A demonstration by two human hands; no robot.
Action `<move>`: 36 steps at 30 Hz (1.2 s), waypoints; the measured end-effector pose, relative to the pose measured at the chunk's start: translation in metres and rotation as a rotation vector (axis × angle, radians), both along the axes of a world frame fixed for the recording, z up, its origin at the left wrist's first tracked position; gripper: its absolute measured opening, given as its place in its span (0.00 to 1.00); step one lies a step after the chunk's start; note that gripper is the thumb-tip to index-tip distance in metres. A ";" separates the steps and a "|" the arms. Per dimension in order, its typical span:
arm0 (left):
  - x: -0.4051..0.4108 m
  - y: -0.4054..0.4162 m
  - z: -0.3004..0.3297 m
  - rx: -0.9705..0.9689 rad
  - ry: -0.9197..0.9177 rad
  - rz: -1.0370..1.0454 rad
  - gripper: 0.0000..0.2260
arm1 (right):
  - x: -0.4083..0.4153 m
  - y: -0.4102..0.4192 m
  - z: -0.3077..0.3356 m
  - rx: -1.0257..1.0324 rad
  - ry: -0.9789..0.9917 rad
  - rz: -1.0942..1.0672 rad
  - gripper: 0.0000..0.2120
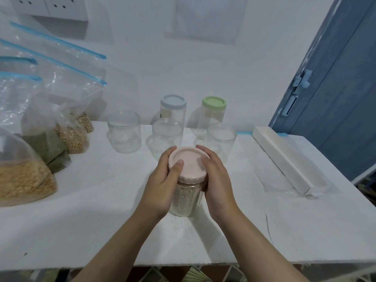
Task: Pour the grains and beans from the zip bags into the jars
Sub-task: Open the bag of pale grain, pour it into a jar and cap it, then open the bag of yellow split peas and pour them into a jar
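A clear jar [186, 197] full of pale grain stands in the middle of the white table [101, 220], capped by a pink lid [188, 163]. My left hand [162, 180] curls round the lid's left side, thumb on top. My right hand [215, 178] wraps the lid's right side and the jar's upper wall. Behind it stand three clear jars without lids [124, 132] [166, 135] [221, 139], a blue-lidded jar [173, 107] and a green-lidded jar [214, 110]. Zip bags of yellow grain [22, 180], green beans [48, 147] and tan beans [71, 137] sit at the left.
A long white box [284, 159] lies slanted at the table's right, on a flat empty plastic bag. A blue door [335, 88] stands beyond the right edge. The white wall runs close behind the jars. The table's front edge is near my forearms.
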State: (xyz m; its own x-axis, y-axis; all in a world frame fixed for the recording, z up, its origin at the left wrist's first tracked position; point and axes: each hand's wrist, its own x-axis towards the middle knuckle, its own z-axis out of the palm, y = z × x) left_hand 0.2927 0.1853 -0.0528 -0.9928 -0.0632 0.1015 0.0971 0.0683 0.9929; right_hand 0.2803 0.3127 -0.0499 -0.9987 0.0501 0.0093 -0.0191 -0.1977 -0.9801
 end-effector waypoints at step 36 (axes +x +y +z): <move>-0.222 -0.120 0.136 -0.238 0.535 0.213 0.17 | -0.232 -0.132 0.116 0.052 0.556 0.038 0.17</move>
